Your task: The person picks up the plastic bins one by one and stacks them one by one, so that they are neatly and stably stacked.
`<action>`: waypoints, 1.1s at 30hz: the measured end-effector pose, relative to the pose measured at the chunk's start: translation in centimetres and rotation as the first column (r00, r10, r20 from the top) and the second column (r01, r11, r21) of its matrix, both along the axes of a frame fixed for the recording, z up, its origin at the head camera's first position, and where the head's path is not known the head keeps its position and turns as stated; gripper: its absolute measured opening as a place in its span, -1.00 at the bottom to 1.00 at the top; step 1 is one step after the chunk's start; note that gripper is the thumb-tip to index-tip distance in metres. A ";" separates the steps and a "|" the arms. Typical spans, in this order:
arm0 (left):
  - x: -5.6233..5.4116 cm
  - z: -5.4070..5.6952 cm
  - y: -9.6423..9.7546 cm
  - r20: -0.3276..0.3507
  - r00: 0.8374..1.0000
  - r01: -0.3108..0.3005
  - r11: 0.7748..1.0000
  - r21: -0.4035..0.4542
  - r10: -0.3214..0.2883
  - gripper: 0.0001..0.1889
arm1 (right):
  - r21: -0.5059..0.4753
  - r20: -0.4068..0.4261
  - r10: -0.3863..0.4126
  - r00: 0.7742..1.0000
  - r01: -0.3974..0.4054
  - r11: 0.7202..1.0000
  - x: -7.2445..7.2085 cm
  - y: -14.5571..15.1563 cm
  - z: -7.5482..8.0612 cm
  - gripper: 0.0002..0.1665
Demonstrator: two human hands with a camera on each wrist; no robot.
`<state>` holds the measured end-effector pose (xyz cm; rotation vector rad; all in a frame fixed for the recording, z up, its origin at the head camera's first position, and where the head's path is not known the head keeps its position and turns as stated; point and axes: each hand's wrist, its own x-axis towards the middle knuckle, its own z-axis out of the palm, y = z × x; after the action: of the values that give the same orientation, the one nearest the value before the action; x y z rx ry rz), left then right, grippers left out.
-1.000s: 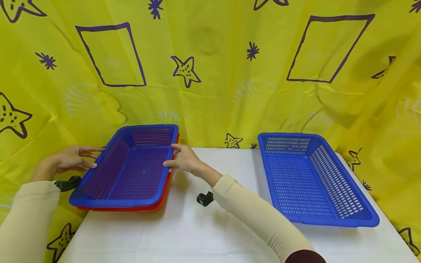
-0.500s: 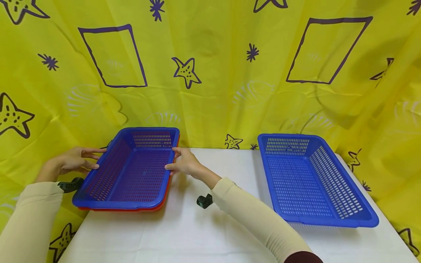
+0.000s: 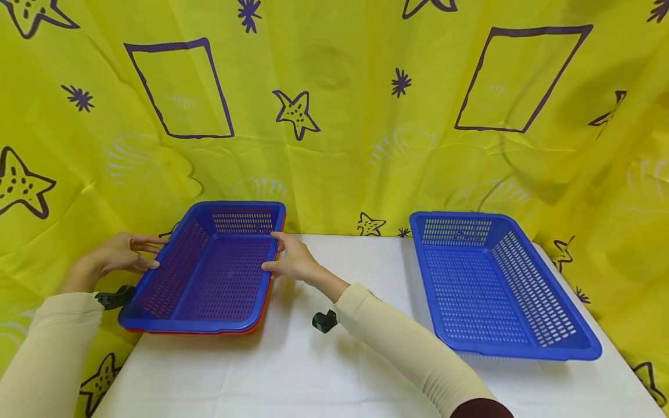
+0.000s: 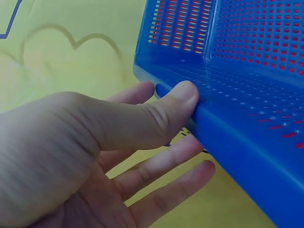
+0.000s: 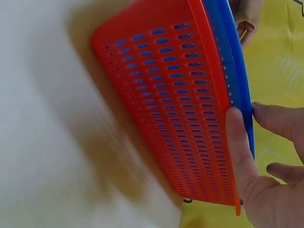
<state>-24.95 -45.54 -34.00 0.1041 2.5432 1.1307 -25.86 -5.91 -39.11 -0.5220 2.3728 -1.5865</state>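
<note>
With your left grip (image 3: pixel 119 255) and right grip (image 3: pixel 296 257) pinching the nested blue basket (image 3: pixel 230 276), press both sides evenly into the red basket (image 5: pixel 164 104)

Blue basket (image 3: pixel 230 278), rectangular, perforated | nested in red basket (image 5: pixel 175 109), also perforated | both opening upward, between left hand (image 3: pixel 124 254) and right hand (image 3: pixel 295 258)

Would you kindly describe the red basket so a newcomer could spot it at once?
Find the white table before the yellow cloth; look left, between the left hand and right hand. The red basket is beneath a nested blue basket; the other basket is blue too, so only this is red.
</note>
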 end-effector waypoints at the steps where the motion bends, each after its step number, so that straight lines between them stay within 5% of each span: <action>1: 0.1 0.0 0.0 -0.008 1.000 -0.008 1.000 -0.003 0.008 -0.22 | 0.027 -0.030 0.001 1.000 0.000 1.000 0.0 0.0 0.0 0.02; 16: 1.2 -1.2 -0.1 -0.036 0.997 -0.069 0.996 0.048 0.071 -0.18 | 0.143 -0.158 0.052 0.986 -0.030 0.989 0.6 0.5 -0.2 0.02; 28: 1.5 -1.8 0.3 0.006 0.998 -0.060 0.997 0.055 0.060 -0.12 | 0.126 -0.164 0.070 0.984 -0.049 0.991 0.6 0.9 -1.2 0.01; 33: 1.5 -2.1 0.1 0.008 1.000 -0.027 0.997 0.074 0.027 -0.19 | 0.030 -0.074 0.075 0.994 -0.072 0.997 0.7 0.9 -1.5 0.02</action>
<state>-23.43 -45.42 -36.11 0.0844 2.5042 1.2339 -25.19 -4.97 -40.61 -0.6666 2.3966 -1.5261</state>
